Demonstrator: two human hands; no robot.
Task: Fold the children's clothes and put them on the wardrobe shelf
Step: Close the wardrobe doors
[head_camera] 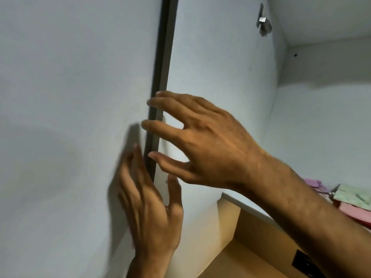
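Fingers of both hands are spread straight and hold nothing: the right hand point(208, 145) is laid across the dark vertical edge of the white wardrobe door point(160, 77), the left hand point(148, 207) just below it. One stack of pastel folded clothes point(353, 203) is seen on the wooden shelf point(259, 221), far right, nearer the right arm.

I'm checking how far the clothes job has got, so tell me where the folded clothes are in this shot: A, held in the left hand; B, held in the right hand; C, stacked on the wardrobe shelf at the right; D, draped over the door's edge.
C: the folded clothes lie stacked on the wardrobe shelf at the right edge, while the left hand and right hand are both open at the dark door edge, holding nothing.
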